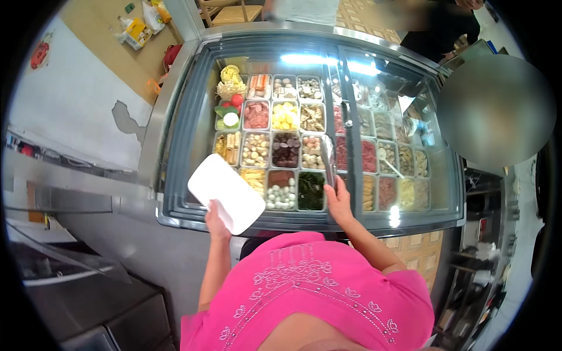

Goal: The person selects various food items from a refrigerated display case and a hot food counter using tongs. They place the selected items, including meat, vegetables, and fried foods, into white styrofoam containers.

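Observation:
My left hand (217,223) grips a white rectangular tray (228,193) by its near edge, tilted over the left front of a display freezer. My right hand (340,202) holds metal tongs (328,155), which point away from me over the containers. Below them lie clear bins of food in rows: dark leafy greens (311,191), small white eggs beside a reddish-brown block (281,193), dark slices (286,150), pale balls (312,151), sliced mushrooms (312,117) and yellow pieces (285,116). The tray partly hides the bins at the front left.
A sliding glass lid (395,131) with a dark frame covers the right side, over more bins and a white-handled spoon (390,162). The freezer's grey rim (272,219) runs before me. People stand beyond it, one in dark clothes (439,35). Metal shelves (465,272) stand at right.

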The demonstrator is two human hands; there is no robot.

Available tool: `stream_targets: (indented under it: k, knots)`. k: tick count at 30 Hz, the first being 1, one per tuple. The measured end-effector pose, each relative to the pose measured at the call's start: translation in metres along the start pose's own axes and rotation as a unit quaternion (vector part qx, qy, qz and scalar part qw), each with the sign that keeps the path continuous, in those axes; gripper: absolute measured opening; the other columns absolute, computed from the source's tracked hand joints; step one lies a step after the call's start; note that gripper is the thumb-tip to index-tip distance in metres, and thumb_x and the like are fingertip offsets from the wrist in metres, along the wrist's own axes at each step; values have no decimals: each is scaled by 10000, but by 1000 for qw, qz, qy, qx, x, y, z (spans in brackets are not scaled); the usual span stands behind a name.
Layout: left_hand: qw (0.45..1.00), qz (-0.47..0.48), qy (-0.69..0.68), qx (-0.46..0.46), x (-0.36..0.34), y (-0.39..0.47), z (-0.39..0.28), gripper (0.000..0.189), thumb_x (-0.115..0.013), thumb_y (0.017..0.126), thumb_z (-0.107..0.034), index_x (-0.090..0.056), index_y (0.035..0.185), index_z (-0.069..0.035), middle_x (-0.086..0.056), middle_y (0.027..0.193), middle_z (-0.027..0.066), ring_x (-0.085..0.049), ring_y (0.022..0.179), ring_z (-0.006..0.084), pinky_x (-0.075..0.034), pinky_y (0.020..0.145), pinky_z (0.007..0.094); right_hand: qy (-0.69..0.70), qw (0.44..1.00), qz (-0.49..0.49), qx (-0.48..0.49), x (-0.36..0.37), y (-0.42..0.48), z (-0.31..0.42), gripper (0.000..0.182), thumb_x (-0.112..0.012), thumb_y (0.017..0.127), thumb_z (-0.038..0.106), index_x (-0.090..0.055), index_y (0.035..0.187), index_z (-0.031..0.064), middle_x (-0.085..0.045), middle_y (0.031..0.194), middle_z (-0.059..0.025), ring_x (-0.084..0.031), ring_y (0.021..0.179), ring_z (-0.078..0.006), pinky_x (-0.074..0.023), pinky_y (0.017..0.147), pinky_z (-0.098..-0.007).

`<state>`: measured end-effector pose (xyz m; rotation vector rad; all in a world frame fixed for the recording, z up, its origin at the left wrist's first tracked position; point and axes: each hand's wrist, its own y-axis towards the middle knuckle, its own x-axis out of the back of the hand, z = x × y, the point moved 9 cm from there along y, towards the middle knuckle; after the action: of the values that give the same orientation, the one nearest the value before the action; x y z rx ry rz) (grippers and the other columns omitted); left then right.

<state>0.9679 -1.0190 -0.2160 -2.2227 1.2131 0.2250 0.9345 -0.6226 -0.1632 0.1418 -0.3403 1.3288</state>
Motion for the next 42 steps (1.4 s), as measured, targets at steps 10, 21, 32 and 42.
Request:
stream_targets:
  k: [10,21,32,42]
  knots:
    - [976,103,137,133,26,112,6,431,-518,911,-322,-521,1108,61,-608,990,126,-602,855,211,-487,761,346,-284,955,-83,9,-69,-64,-3,417,-577,833,256,-432,1179,74,-595,900,-218,-567,825,-425,-437,687,-475]
    - [954,161,172,187,11,96,24,393,-536,898,-319,-560,1067,35,-623,930,105,-609,785,190,-489,700,326,-361,931,-49,-30,-73,-51,-15,510,-606,809,315,-377,1158,23,-569,911,-218,-576,782,-414,-456,660,-498]
    - [899,208,353,157,18,98,27,382,-562,891,-274,-548,1063,67,-620,893,132,-619,728,238,-506,634,370,-308,945,-7,-110,-70,-47,-36,529,-588,805,389,-375,1111,15,-577,943,-218,-585,848,-403,-465,713,-494]
    - [940,162,252,163,9,90,19,362,-534,902,-229,-506,1148,35,-603,1016,151,-617,865,284,-529,729,429,-293,950,11,-109,-63,-50,-40,563,-550,823,419,-367,1116,-25,-571,965,-243,-585,850,-414,-464,735,-497]
